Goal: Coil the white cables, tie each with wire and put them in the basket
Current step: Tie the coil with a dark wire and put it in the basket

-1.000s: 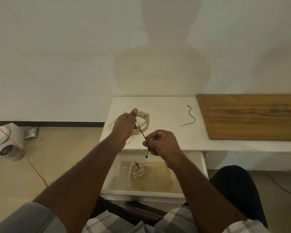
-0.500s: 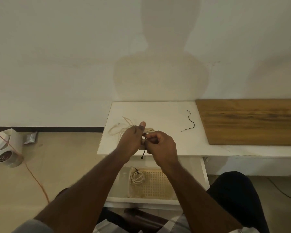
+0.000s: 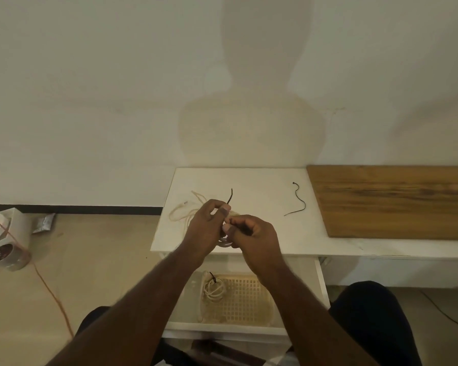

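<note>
A coiled white cable (image 3: 185,211) lies on the white table (image 3: 262,233), partly hidden behind my hands. My left hand (image 3: 209,228) grips the coil and pinches a black tie wire (image 3: 230,197) whose free end sticks up above my thumb. My right hand (image 3: 251,237) pinches the other end of that wire close against the coil. A second black wire (image 3: 298,199) lies loose on the table to the right. Below, in the open drawer, a cream lattice basket (image 3: 246,299) holds one tied white cable coil (image 3: 214,289) at its left side.
A wooden board (image 3: 397,202) covers the table's right part. The white drawer (image 3: 222,327) stands open toward my knees. On the floor at left are a white device (image 3: 3,241), an orange cord (image 3: 50,289) and a small packet (image 3: 44,223).
My hands came together over the coil. The wire, stretched between them before, now wraps at the coil with one end pointing up. The view tilted up slightly.
</note>
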